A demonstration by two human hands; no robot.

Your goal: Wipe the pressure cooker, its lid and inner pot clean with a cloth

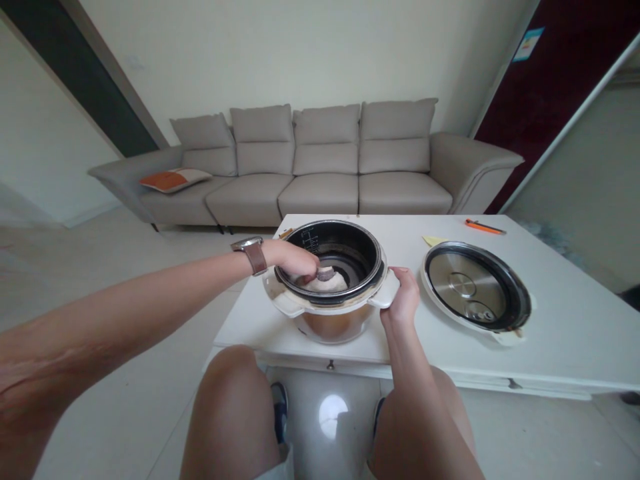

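"What worries you most from where you sit?"

"Tipping. In the head view the cooker stands near the front edge of the desk, and my right hand steadies only one side. If my left hand bears down too hard, I'd expect the cooker to rock or slide toward me."

"How is each grip?"

"The right one is wrapped on the white side handle. The left one is bunched on a pale wad, cloth by the look of it. Some fingertips are hidden, so I can't tell how tight that pinch is."

"And where is the wad?"

"Down inside the black inner pot, toward its near side. I make out nothing else in there, though my hand covers part of it. The pot sits within the cooker; if it's loose, rubbing could turn it, and my watch might scrape the rim."

"The lid?"

"The round lid lies to the right, just beside my right hand, metal underside up. Swinging that elbow wide could knock it. An orange cutter lies beyond it."
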